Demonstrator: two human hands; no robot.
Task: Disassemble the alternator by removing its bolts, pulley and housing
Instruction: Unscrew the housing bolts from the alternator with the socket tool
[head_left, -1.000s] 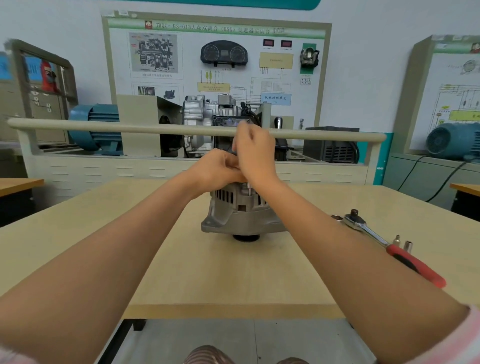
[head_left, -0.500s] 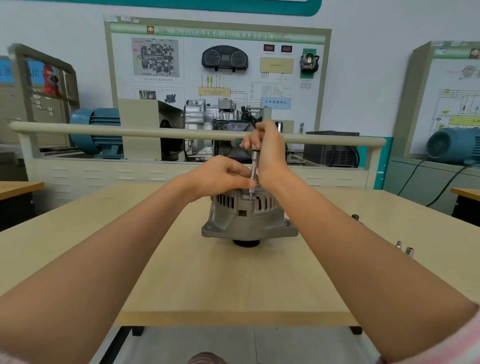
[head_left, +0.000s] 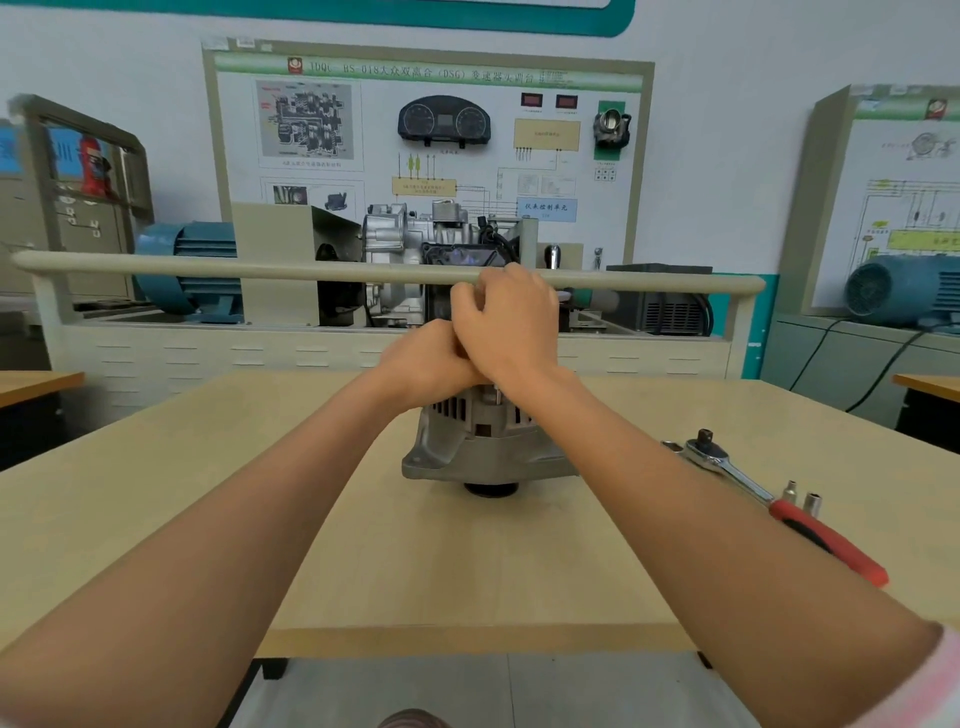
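The silver alternator (head_left: 483, 447) stands on the wooden table (head_left: 363, 561) with its black pulley (head_left: 491, 488) facing down. My left hand (head_left: 428, 364) rests curled on the alternator's top and grips it. My right hand (head_left: 511, 322) sits just above and partly over the left, fingers curled round a thin upright metal rod (head_left: 497, 396). Only a short piece of the rod shows below the hand, where it enters the housing. The alternator's top and the rod's upper end are hidden by both hands.
A ratchet wrench (head_left: 727, 465) with a red handle lies on the table to the right, partly under my right forearm. Two small sockets (head_left: 802, 496) stand beside it. A beige rail (head_left: 208, 267) and a training bench stand behind the table.
My right hand has come down from its raised position, so most of the rod is now covered. My left hand stays on the alternator's top.
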